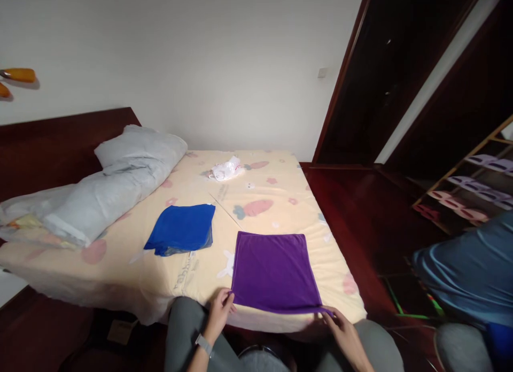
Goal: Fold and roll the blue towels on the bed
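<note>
A purple cloth (274, 270) lies flat in a near square at the front edge of the bed. My left hand (220, 310) pinches its near left corner, and a watch sits on that wrist. At the near right corner, my right hand (340, 329) grips the cloth between thumb and fingers. The near edge of the cloth is drawn between both hands. Left of it rests a stack of folded blue cloth (184, 227), with a greyish layer showing along its lower edge.
The bed (280, 193) has a cream sheet with carrot and rabbit prints. A crumpled white plastic bag (227, 169) lies farther back. Grey bundled bedding (116, 193) fills the left side. At right are a slipper rack (468, 185) and a person's blue-clad body (468, 265).
</note>
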The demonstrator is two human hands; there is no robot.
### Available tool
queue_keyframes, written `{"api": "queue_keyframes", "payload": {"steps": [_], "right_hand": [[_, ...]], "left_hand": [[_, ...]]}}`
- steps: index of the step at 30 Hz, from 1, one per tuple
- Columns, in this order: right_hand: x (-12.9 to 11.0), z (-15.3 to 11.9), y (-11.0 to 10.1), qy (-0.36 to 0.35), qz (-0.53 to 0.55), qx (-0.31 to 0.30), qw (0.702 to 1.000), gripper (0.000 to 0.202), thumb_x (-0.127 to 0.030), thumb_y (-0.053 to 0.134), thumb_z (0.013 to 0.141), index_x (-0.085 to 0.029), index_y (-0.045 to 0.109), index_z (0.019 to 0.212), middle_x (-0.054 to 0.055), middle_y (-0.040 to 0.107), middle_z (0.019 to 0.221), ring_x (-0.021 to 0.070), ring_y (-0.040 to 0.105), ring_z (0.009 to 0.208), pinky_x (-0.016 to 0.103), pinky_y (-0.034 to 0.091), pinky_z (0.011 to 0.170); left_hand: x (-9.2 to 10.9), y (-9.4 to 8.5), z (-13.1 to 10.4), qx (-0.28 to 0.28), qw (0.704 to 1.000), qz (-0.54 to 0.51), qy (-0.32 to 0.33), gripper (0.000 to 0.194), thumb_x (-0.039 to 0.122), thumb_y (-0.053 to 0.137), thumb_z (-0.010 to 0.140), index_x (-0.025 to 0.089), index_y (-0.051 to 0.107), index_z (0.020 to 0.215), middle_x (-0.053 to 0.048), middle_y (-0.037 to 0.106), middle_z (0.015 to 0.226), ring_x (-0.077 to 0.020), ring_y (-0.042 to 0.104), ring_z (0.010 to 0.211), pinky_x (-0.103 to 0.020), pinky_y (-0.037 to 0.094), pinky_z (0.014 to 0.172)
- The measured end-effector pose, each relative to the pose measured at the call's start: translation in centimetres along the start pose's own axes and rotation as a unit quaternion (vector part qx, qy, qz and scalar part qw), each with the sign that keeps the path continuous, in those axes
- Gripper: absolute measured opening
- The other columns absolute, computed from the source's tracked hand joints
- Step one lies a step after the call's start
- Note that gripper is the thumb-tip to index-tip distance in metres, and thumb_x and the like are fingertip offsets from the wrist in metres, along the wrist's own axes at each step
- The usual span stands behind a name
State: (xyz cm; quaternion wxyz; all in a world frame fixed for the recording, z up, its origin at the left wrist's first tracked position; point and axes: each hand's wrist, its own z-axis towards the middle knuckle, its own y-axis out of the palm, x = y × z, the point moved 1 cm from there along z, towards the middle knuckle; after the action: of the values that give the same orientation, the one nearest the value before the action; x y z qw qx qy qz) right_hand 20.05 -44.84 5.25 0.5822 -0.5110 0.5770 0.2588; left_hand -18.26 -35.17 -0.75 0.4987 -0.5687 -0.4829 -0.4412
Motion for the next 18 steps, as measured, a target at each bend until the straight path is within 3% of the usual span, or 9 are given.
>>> {"api": "queue_keyframes", "payload": {"steps": [4,9,12,18], "right_hand": [[0.2,0.7,0.1,0.007,-0.020,0.013,1.000,0.041,-0.066,0.064,0.070,-0.027,0.074,0.078,-0.001,0.070,0.068,0.0294,0.071,0.076,0.034,0.055,0.072],[2.6,1.6,0.2,-0.007,-0.033,0.054,0.998,0.053,-0.071,0.064,0.066,-0.024,0.074,0.088,0.005,0.076,0.084,0.0313,0.072,0.083,0.038,0.056,0.078],[3.7,1.8,0.3,-0.019,-0.044,0.056,0.997,0.056,-0.071,0.064,0.069,-0.022,0.074,0.092,0.008,0.077,0.093,0.0315,0.072,0.088,0.039,0.055,0.083],[3.4,2.4,1.0,-0.056,-0.009,0.013,0.998,0.054,-0.073,0.061,0.075,-0.020,0.072,0.078,0.005,0.072,0.077,0.0253,0.069,0.079,0.034,0.056,0.077]], "left_hand": [[-0.7,-0.1,0.2,0.043,0.999,-0.006,-0.007,0.065,0.079,0.064,0.075,0.019,0.060,0.098,-0.001,0.069,0.069,-0.0228,0.070,0.058,-0.034,0.057,0.058],[-0.7,-0.4,-0.2,0.098,0.993,0.057,0.034,0.060,0.075,0.057,0.084,0.018,0.064,0.102,-0.001,0.068,0.066,-0.0210,0.068,0.058,-0.034,0.056,0.063],[-0.7,-0.2,-0.2,0.096,0.989,0.099,0.055,0.059,0.074,0.056,0.086,0.018,0.065,0.101,-0.002,0.069,0.067,-0.0209,0.068,0.059,-0.034,0.056,0.064],[-0.9,0.4,0.0,0.068,0.991,0.102,0.050,0.064,0.077,0.058,0.081,0.019,0.065,0.105,-0.007,0.073,0.087,-0.0212,0.070,0.066,-0.034,0.060,0.063]]}}
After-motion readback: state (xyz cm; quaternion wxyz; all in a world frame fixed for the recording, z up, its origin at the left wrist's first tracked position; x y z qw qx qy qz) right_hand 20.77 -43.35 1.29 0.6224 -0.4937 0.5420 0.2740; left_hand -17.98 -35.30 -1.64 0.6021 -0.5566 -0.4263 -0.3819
